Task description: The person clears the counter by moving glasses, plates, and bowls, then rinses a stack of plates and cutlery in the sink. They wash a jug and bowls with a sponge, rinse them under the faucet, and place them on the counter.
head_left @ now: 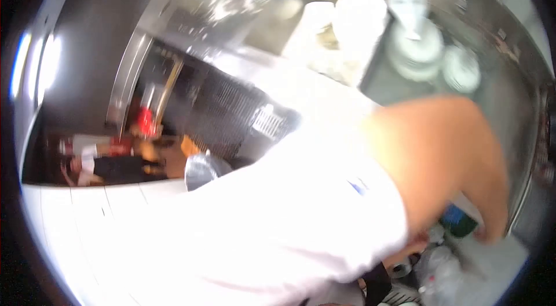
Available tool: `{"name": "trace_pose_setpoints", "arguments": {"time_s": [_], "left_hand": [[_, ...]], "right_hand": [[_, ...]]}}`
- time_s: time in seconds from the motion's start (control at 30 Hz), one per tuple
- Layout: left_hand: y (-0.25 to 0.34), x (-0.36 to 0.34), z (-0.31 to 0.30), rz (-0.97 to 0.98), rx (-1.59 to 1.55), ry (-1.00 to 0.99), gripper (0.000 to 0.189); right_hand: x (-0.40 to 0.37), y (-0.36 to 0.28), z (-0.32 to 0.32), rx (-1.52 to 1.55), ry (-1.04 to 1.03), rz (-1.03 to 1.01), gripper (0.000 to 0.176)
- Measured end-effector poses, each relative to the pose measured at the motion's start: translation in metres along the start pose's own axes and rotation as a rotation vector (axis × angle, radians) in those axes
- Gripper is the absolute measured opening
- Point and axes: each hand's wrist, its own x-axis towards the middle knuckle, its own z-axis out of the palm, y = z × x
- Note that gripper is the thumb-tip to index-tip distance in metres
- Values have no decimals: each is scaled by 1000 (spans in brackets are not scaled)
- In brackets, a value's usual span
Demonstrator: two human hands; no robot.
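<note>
A white short sleeve fills much of the head view, and a bare bent arm comes out of it. I take it for my right arm; my right hand [492, 233] points down at the lower right, its fingers smeared by motion. Beside it is a dark green and blue item [457, 220]; I cannot make out its kind or whether the hand touches it. What looks like my left hand [412, 251] shows partly past the sleeve, fingers mostly hidden. Near both hands lies a crumpled clear plastic bag [441, 274].
Round white containers [360, 16] and stacked white plates [416, 54] stand on the metal counter [492, 97]. Below its edge is a perforated metal panel [231, 112]. A person [110, 165] is far off at the left, sideways in this tilted view, near a metal pot [202, 171].
</note>
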Motion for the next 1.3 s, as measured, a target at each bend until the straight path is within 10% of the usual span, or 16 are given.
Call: {"name": "trace_pose_setpoints", "arguments": {"time_s": [0.4, 0.53, 0.67, 0.8, 0.87, 0.93, 1.0, 1.1, 1.3], "left_hand": [[-13, -273, -97, -166, -162, 203, 28], [-51, -380, -37, -365, -229, 306, 30], [-49, -500, 83, -945, -321, 432, 31], [-8, -611, 146, -1371, -374, 558, 25], [15, -664, 147, -1573, -395, 594, 26], [34, -716, 143, -1736, -338, 680, 26], [46, -769, 162, -1815, -196, 766, 24], [40, -834, 170, -1907, -233, 743, 27], [-51, -969, 159, -1942, 115, 623, 43]], "right_hand": [[-213, -90, 300, -292, -197, -599, 38], [-190, -67, 375, -244, -516, -721, 32], [-209, -85, 500, -608, -562, -711, 22], [-192, -67, 648, -552, -696, -755, 47], [-234, -67, 683, -1028, -257, -782, 56], [-116, -47, 723, -1057, -297, -944, 47], [-198, -47, 698, -466, -422, -401, 28], [-188, -33, 695, -98, -648, -108, 23], [-196, -59, 654, -40, -788, -166, 27]]}}
